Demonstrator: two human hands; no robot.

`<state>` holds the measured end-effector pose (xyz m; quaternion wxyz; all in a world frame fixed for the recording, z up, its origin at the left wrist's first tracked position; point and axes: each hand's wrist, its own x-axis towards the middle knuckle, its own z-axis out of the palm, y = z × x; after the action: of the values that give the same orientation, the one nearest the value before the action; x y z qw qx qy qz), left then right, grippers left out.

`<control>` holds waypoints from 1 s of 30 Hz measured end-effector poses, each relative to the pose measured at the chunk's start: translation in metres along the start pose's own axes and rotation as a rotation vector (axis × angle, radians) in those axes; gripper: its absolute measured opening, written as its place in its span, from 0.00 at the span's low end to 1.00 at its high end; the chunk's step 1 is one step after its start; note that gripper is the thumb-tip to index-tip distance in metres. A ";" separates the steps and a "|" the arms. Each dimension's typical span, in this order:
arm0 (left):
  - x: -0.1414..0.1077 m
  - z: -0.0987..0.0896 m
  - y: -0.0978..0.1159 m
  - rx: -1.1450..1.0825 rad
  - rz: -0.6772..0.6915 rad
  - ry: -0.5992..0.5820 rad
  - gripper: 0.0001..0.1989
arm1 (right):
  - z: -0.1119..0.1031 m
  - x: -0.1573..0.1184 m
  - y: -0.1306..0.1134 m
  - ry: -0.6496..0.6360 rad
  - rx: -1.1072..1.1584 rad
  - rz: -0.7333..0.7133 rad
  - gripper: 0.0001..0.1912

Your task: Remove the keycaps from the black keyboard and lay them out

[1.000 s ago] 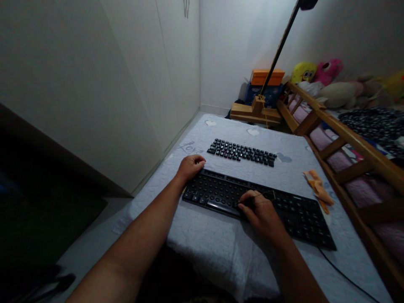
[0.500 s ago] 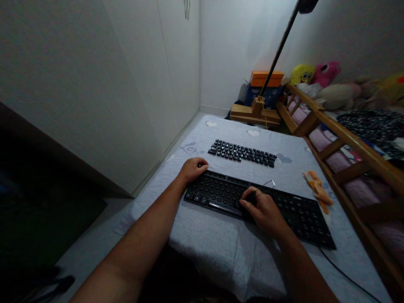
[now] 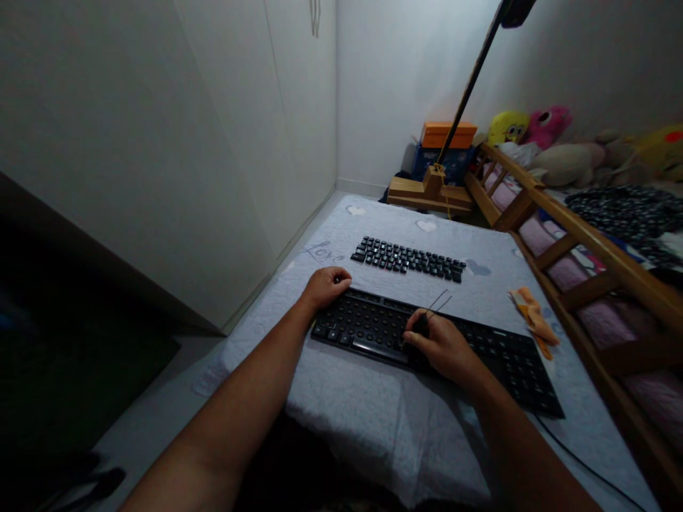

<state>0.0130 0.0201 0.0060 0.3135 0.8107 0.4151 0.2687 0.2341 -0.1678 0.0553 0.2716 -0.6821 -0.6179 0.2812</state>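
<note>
A black keyboard (image 3: pixel 496 363) lies across the bed-like padded surface, many of its keycaps off on the left and middle part. My left hand (image 3: pixel 326 286) is closed around its far left corner, fingers curled over the edge. Over the middle of the keyboard, just above the right end of the space bar (image 3: pixel 378 349), my right hand (image 3: pixel 438 338) pinches a wire keycap puller (image 3: pixel 440 299). Two thin wires of the puller stick up behind the fingers; its lower part is hidden by the hand. Beyond the keyboard, loose black keycaps (image 3: pixel 408 257) lie in neat rows.
An orange cloth-like item (image 3: pixel 536 320) lies right of the keyboard. The keyboard cable (image 3: pixel 587 455) runs off to the lower right. A wooden bed rail (image 3: pixel 581 220) borders the right side, a white cabinet (image 3: pixel 229 142) the left. A wooden stand (image 3: pixel 432 190) is at the back.
The keyboard puller's wires have swung from pointing right to standing more upright and leftward as my right hand turned slightly. My left hand stays on the corner.
</note>
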 end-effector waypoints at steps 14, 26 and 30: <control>0.000 0.001 -0.002 -0.008 0.003 0.002 0.13 | 0.001 -0.001 0.003 -0.004 0.091 0.035 0.07; -0.001 0.000 -0.001 -0.001 -0.004 0.006 0.12 | 0.008 -0.017 0.002 0.062 0.026 -0.035 0.06; -0.001 0.000 -0.001 -0.010 -0.007 0.004 0.12 | 0.008 -0.015 0.003 0.059 0.049 -0.032 0.06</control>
<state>0.0123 0.0200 0.0049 0.3178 0.8070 0.4172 0.2716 0.2297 -0.1832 0.0480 0.3108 -0.6734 -0.6132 0.2719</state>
